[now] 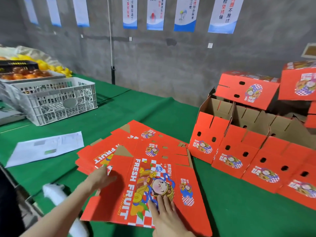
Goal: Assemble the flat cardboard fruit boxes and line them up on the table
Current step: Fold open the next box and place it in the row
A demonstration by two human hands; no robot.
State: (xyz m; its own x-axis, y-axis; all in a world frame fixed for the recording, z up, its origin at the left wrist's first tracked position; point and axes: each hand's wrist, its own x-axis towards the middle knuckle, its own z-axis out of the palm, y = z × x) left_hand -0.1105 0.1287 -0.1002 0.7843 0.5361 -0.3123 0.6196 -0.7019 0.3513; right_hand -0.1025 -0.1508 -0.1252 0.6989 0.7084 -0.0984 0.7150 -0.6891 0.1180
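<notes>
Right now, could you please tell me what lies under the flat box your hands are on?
More flat red boxes, fanned out beyond its far and left edges, on the green tablecloth. How many is hidden beneath the top box.

White crate (56, 101), paper sheet (47, 147)

Flat red box blank (148, 189) atop stack (106, 151)

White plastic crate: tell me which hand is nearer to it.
Left. The left hand is at the left edge of the top flat box, below and right of the white crate. The right hand lies flat on its printed panel, farther right and nearer the camera.
</notes>
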